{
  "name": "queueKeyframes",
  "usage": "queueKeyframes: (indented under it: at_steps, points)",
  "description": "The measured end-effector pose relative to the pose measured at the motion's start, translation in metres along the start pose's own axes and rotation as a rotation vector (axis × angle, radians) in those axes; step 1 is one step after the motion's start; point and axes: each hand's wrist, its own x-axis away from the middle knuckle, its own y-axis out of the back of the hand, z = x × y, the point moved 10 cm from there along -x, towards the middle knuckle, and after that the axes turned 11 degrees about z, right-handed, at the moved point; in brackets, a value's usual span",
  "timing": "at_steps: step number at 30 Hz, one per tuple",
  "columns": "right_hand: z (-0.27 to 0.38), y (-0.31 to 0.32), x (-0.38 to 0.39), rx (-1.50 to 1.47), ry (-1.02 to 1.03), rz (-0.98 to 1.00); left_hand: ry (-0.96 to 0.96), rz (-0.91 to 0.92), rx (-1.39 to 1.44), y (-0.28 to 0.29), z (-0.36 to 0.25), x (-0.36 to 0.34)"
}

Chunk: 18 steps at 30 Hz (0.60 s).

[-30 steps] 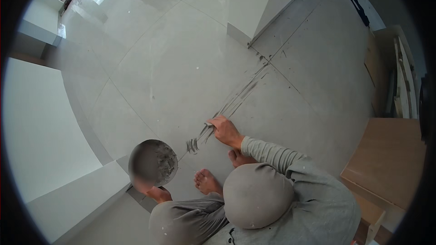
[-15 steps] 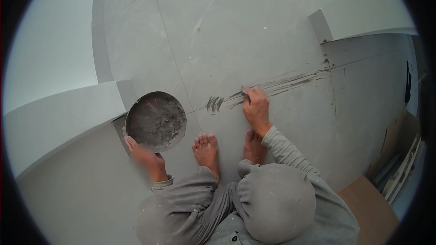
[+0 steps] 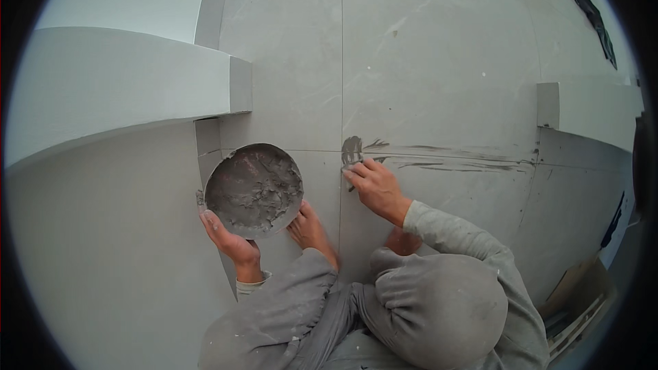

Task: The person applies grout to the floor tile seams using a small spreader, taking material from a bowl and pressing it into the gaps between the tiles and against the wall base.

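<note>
My left hand (image 3: 232,240) grips a round bowl (image 3: 299,195) from its lower left side, tilting its mouth up toward me. Thick grey paste (image 3: 253,188), like grout, fills it, with a lumpy surface. On the tiled floor (image 3: 439,89), my right hand (image 3: 378,188) is closed in a pinch, its fingertips down at a dark paste smear (image 3: 351,147) where tile joints cross. Whatever the fingers pinch is small and mostly hidden. Thin dark paste streaks (image 3: 452,164) run from there to the right along a joint.
White wall ends stand on the left (image 3: 240,85) and the right (image 3: 548,104), with the joint running between them. My bare foot (image 3: 312,229) is beside the bowl. Boards (image 3: 579,301) lean at the lower right, and a dark bundle (image 3: 591,17) lies at the far right.
My right hand has moved left along the joint to the crossing, where a denser patch of paste now covers the tile. The left hand still holds the bowl. The view has turned.
</note>
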Motion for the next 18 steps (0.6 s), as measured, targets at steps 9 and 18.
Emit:
queueKeyframes:
  at_steps: [9, 18]
  points:
    - [-0.017, 0.034, -0.029, 0.075, 0.24, 0.217, 0.075, -0.091, -0.01, 0.021, 0.024, -0.005]
    - [0.001, 0.003, -0.072, 0.17, 0.429, 0.435, 0.116, -0.094, 0.076, 0.027, 0.051, -0.013]
